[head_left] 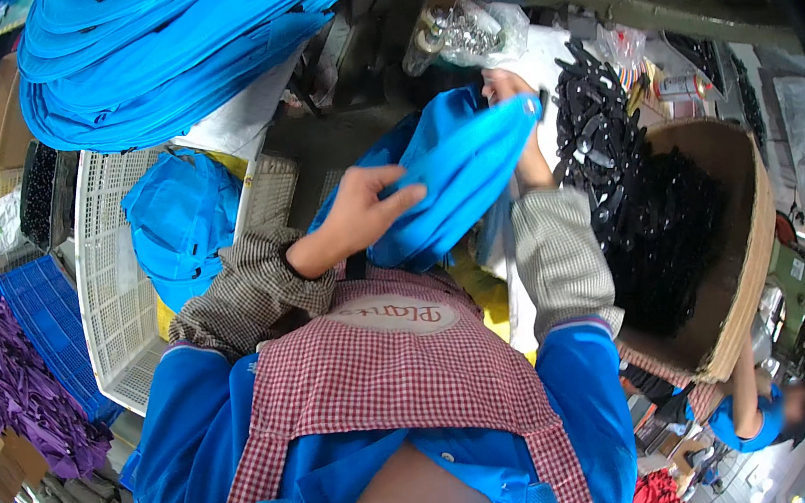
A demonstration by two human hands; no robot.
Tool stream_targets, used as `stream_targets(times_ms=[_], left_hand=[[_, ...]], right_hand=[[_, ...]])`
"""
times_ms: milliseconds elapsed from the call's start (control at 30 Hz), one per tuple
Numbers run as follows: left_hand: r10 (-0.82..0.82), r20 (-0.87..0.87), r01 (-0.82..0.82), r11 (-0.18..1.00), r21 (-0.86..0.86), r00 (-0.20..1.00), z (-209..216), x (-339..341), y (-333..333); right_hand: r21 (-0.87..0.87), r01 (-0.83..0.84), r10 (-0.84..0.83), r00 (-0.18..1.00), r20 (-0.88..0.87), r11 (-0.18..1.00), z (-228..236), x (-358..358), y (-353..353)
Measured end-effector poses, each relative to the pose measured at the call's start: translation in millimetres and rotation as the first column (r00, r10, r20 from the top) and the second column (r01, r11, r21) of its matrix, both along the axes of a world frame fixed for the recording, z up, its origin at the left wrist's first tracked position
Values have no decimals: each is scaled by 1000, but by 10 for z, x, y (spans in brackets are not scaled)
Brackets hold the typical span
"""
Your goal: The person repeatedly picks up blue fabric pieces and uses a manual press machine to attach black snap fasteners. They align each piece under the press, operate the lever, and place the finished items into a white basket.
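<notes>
A piece of bright blue fabric [464,179], folded and draped, hangs between my two hands in front of the apron. My left hand [369,207] is closed on its left side, thumb toward the cloth. At the far right end my right hand [506,90] grips the fabric's upper edge, partly hidden behind it. A small metal-looking spot shows at that corner of the cloth. Just right of my right hand lies a heap of small black plastic parts [593,117] on a white surface. I cannot make out the fabric's finished shape.
Stacked blue fabric pieces [168,59] rise at the far left. Below them, a white plastic basket [110,287] holds more blue cloth. A cardboard box [758,238] of black parts stands at right. Metal pieces fill a clear bag [471,32]. Another person [749,415] appears lower right.
</notes>
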State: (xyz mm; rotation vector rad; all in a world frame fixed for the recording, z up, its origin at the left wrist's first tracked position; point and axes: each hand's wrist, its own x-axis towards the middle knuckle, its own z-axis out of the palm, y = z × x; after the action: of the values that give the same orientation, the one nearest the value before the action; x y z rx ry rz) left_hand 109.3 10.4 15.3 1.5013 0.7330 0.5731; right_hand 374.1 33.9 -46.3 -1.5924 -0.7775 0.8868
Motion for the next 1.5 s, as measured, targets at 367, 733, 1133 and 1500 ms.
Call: stream_targets(times_ms=[367, 733, 1133, 1500], left_hand=[[10, -16, -4, 937, 350, 1000, 150, 73, -141], [24, -12, -19, 961, 277, 1000, 117, 84, 249], [82, -35, -70, 963, 260, 996, 79, 241, 609], [120, 121, -102, 984, -148, 985, 3, 786, 889]], right_hand=[[-268, -173, 319, 487, 813, 948, -339, 378, 1108], [30, -174, 158, 794, -587, 984, 474, 56, 890], [295, -55, 287, 451, -845, 954, 381, -124, 114], [188, 4, 68, 924, -375, 982, 785, -455, 186]])
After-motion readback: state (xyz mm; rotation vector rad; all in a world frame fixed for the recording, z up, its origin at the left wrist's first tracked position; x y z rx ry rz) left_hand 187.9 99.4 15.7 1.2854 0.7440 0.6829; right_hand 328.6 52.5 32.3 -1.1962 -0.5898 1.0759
